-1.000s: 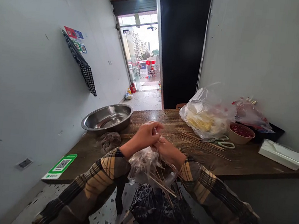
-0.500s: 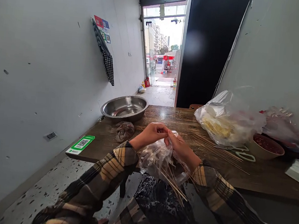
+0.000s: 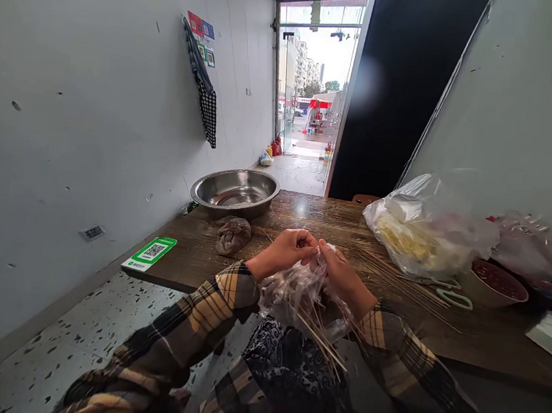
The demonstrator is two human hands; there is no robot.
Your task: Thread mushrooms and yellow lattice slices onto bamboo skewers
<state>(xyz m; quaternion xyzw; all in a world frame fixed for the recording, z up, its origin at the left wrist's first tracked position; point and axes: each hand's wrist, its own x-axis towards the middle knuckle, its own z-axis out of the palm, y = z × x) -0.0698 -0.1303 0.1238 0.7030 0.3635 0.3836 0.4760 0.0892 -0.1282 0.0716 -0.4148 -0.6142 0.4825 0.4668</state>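
Closest to me as I look on, thin tan wooden skewers (image 3: 323,345) poke out toward five o'clock from a crumpled clear plastic bag (image 3: 282,294). The bag sits at the near edge of a dark brown wooden table (image 3: 299,219); whether it rests on wood or lap, I can't tell. At its gathered top, the person's left hand (image 3: 294,249) has its fingers curled in, thumb close to forefinger; I can't see if plastic is caught between the tips. The right hand (image 3: 344,274) is folded round the bag's other side, gripping it. Measured from the bag, a green-and-white QR card (image 3: 150,254) lies at nine o'clock, a knotted brownish plastic bundle (image 3: 232,236) at ten, more loose skewers (image 3: 388,269) at two, and pale-green-handled scissors (image 3: 457,305) toward three. Farther off, a round steel basin (image 3: 256,210) sits at eleven, and a clear bag of yellow food (image 3: 405,238) between one and two.
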